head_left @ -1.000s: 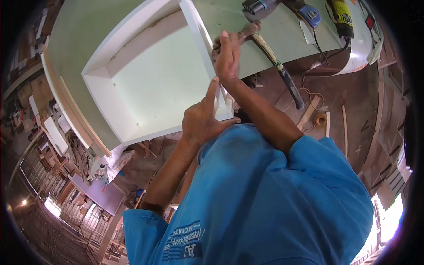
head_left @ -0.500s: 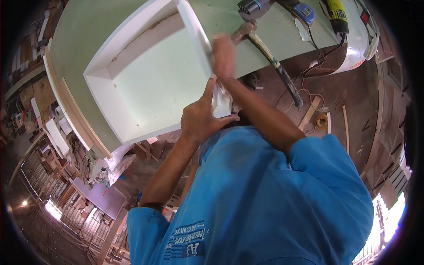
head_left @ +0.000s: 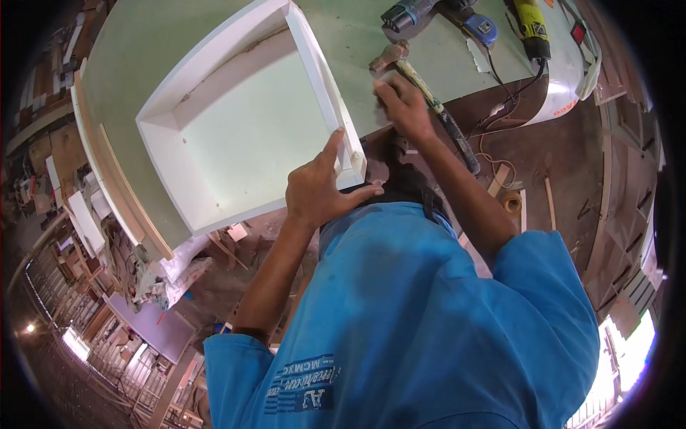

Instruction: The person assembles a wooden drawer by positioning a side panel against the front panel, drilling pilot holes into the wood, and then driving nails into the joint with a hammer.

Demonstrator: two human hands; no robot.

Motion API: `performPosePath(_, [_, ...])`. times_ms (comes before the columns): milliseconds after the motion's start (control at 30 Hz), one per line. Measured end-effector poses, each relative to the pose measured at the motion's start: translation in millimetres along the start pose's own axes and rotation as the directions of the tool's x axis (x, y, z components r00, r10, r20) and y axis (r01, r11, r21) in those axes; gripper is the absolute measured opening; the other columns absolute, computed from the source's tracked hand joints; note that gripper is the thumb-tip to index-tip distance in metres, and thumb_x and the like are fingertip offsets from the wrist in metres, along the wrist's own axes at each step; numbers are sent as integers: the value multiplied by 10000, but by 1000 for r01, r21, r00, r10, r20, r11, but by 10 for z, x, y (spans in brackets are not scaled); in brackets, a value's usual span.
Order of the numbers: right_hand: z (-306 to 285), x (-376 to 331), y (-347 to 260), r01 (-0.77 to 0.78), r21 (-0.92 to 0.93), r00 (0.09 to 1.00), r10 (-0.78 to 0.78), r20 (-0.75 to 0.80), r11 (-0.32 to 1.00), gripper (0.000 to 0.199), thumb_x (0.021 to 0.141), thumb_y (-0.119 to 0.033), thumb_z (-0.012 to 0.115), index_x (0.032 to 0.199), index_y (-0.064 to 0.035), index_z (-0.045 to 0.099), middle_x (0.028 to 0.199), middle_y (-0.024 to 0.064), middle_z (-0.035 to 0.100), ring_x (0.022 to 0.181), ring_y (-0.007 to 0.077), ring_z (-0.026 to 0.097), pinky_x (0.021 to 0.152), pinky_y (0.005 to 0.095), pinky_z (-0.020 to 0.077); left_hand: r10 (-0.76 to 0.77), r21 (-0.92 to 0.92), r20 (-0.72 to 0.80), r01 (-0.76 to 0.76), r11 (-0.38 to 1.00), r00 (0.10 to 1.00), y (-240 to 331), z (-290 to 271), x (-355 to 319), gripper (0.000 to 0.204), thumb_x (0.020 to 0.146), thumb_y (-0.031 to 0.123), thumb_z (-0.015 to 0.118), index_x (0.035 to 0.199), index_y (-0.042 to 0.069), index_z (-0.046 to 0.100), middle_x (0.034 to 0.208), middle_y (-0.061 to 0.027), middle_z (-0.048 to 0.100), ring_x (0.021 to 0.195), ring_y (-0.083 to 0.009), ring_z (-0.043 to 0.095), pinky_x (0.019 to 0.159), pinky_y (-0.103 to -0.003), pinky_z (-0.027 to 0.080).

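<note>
A white open-topped box, shaped like a drawer, lies on the green tabletop. My left hand is at its near right corner, with the index finger along the right wall and the thumb stretched past the corner, gripping it between them. A pale strip with uneven patches runs along the outside of that wall. My right hand hovers to the right of the box, its fingers bent in toward the thumb; what they hold, if anything, is hidden. Just beyond it lies a hammer, its worn handle passing close to my knuckles.
A drill-like tool, a blue tape measure and a yellow-green corded power tool lie at the table's far right. Long wood strips line the left edge. A tape roll and wood pieces are on the floor at right.
My right hand has moved right, away from the box's right wall and closer to the hammer. My left hand stays at the corner. The view has shifted slightly.
</note>
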State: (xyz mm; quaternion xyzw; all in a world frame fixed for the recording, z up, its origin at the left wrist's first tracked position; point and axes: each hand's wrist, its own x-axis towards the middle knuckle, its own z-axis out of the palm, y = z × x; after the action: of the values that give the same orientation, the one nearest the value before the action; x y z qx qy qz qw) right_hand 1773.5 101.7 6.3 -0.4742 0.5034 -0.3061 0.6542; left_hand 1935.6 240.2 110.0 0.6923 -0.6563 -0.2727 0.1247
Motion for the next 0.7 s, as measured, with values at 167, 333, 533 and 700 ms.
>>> performPosePath(167, [-662,-342,86,-26,-528,1000,14,-26,849,282,899,-297,662,899,-16,643,820,177,647,681,231,635,651,368,505,-67,-133,-172,44,990,983,-65,129,-72,764,824,477,721,1391,21,489,736,-133,688,663,-305,710,596,-395,551])
performPosePath(333, [-935,-640,-52,282,-723,916,-402,6,631,317,733,-227,786,901,-34,599,861,163,579,802,368,601,685,444,495,-124,-92,-309,100,991,943,-19,158,-127,494,895,320,665,1285,24,596,543,-60,572,488,-226,610,510,-353,497])
performPosePath(533, [-946,-789,-129,229,-826,893,-448,-31,514,411,709,-218,785,988,-42,541,946,159,535,929,365,569,792,476,474,-233,-221,-561,127,967,794,-34,151,-190,329,917,227,663,1134,-20,666,696,-121,622,617,-249,622,588,-360,499])
performPosePath(700, [-1097,-685,13,42,-812,976,-199,-92,582,466,703,-200,756,1077,-44,525,1101,193,551,1078,394,559,893,508,459,-180,10,-759,288,958,625,-206,93,-421,403,941,304,643,1175,-23,623,1178,-234,556,1157,-414,516,964,-532,423])
